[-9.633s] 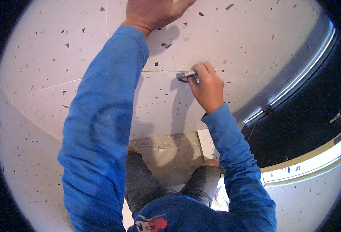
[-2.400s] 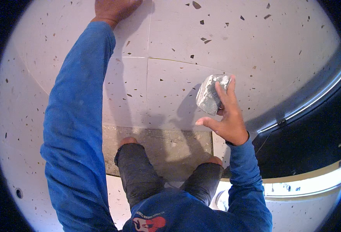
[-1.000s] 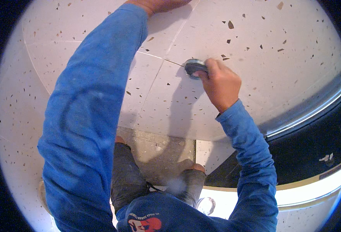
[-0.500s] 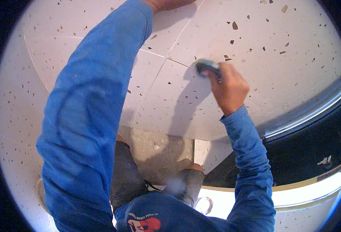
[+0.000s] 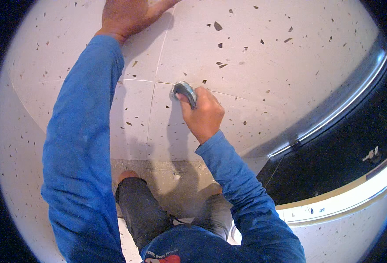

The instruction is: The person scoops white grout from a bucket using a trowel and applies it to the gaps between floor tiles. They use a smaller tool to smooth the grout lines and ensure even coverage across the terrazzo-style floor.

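Note:
My right hand point(image 5: 204, 114) is closed round the dark curved handle of a small hand tool point(image 5: 185, 94) with a pale bluish base. That base lies against a white tile surface point(image 5: 255, 65) flecked with dark chips, on a thin joint just right of where two joints cross. Higher up, at the top edge, my left hand point(image 5: 130, 17) rests on the tiles with its thumb stretched out. Its other fingers are mostly cut off by the frame, and I see nothing held in it.
Below the tiles is a bare grey-brown strip of floor point(image 5: 167, 175), with my legs over it. A dark panel point(image 5: 329, 153) with a bright metal edge point(image 5: 329, 125) and a small metal fitting point(image 5: 370, 154) stands at the right.
My right hand has slid the tool leftward along the joint, closer to the crossing. My left hand has moved left across the tiles and shows more. The whole view has shifted.

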The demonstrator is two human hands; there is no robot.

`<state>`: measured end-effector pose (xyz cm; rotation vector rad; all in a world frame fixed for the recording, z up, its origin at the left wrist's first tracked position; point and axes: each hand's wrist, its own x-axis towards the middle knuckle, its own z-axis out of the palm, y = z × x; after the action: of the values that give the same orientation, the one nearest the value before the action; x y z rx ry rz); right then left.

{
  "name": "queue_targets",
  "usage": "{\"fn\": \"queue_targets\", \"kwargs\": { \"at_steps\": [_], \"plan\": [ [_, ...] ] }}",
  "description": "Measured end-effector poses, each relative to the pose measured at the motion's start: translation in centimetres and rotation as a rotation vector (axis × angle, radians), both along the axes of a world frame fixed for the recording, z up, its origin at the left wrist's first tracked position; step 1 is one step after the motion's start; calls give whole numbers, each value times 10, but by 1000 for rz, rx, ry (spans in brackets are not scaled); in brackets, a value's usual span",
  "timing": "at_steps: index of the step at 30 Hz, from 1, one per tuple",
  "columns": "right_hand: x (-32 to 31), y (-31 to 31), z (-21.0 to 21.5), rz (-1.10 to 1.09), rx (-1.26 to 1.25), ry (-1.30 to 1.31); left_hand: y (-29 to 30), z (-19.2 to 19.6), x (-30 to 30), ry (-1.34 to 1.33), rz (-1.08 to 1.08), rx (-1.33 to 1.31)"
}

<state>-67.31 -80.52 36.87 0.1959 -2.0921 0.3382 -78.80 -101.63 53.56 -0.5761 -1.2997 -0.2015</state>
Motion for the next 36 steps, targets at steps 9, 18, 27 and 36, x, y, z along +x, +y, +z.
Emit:
{"fn": "queue_targets", "kwargs": {
  "at_steps": [9,18,27,36],
  "plan": [
    [31,101,1,-340,-29,25,0,-2,4,-38,14,1],
    [9,2,-6,85,-121,54,2,-1,2,-46,80,-4],
    [8,57,-6,-184,-227,72,2,2,8,-55,28,-13],
    [42,130,10,-32,135,35,-2,3,-3,63,96,-11]
  ]
}}
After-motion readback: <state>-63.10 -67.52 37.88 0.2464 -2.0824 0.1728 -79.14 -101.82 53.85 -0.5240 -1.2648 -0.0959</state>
